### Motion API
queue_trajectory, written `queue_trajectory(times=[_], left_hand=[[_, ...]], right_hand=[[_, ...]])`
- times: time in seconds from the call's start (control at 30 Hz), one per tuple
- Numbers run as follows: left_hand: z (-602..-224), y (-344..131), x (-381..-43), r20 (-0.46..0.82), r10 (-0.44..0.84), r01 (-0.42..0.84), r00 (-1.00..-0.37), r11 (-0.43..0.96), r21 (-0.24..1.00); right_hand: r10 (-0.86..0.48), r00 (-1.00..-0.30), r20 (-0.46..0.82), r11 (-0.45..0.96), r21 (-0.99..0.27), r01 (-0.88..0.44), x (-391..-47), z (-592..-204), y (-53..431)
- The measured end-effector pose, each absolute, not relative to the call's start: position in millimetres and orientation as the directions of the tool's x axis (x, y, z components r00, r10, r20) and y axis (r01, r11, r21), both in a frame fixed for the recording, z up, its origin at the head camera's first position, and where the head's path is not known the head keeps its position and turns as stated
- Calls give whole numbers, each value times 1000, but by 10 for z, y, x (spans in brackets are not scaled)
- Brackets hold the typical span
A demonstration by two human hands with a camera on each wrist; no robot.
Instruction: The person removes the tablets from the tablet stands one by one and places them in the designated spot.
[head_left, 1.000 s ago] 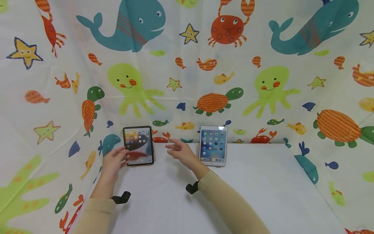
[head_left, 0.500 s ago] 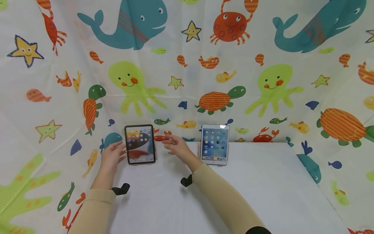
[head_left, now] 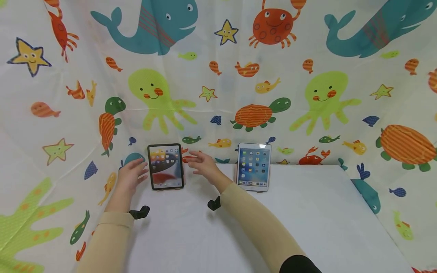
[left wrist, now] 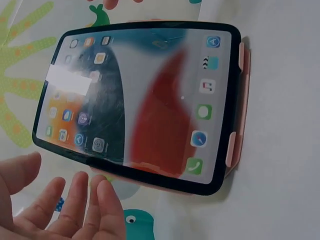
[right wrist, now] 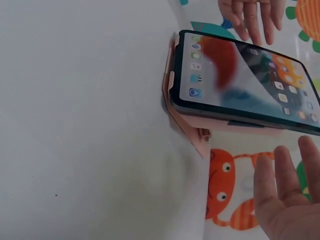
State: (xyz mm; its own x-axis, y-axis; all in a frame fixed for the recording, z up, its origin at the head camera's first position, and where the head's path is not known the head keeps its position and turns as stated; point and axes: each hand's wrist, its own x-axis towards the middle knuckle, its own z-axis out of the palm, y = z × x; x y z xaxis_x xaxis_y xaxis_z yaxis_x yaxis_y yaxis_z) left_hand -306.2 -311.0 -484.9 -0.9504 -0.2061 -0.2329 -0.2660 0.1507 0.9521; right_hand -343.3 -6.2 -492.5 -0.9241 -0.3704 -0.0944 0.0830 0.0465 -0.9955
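Observation:
A tablet with a black border (head_left: pixel 166 167) leans upright on a pink stand (right wrist: pixel 187 127) at the back left of the table, its screen lit with app icons. My left hand (head_left: pixel 130 177) is beside its left edge, fingers extended and holding nothing. On the other side, my right hand (head_left: pixel 207 167) reaches toward the right edge with fingers spread. A gap shows between the fingers and the tablet in both wrist views. Further right stands a white tablet (head_left: pixel 253 167), also lit, just beyond my right forearm.
A white cloth covers the table (head_left: pixel 307 220). Behind and to the left hangs a curtain (head_left: pixel 205 45) printed with sea animals. Each wrist wears a black camera mount (head_left: pixel 140 212), and the right sleeve (head_left: pixel 259 223) crosses the front of the table.
My left hand has drawn slightly away from the black-bordered tablet's left edge, which it overlapped before. My right hand has moved a little left, closer to that tablet. The head view has shifted slightly.

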Motion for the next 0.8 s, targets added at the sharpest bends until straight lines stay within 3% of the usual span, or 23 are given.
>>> queue_trajectory(times=[0.33,0.8], left_hand=[[-4887,-3225,-3187,-280,-135,-294,-950,99,951],[-4944,-3395,-3294,-252,-31,-253,-967,212,944]], right_hand=[[-356,-928,-110,66,-994,93,-3522,-4919,-117],[-378,-923,-80,66,-996,59,-3539,-4930,-192]])
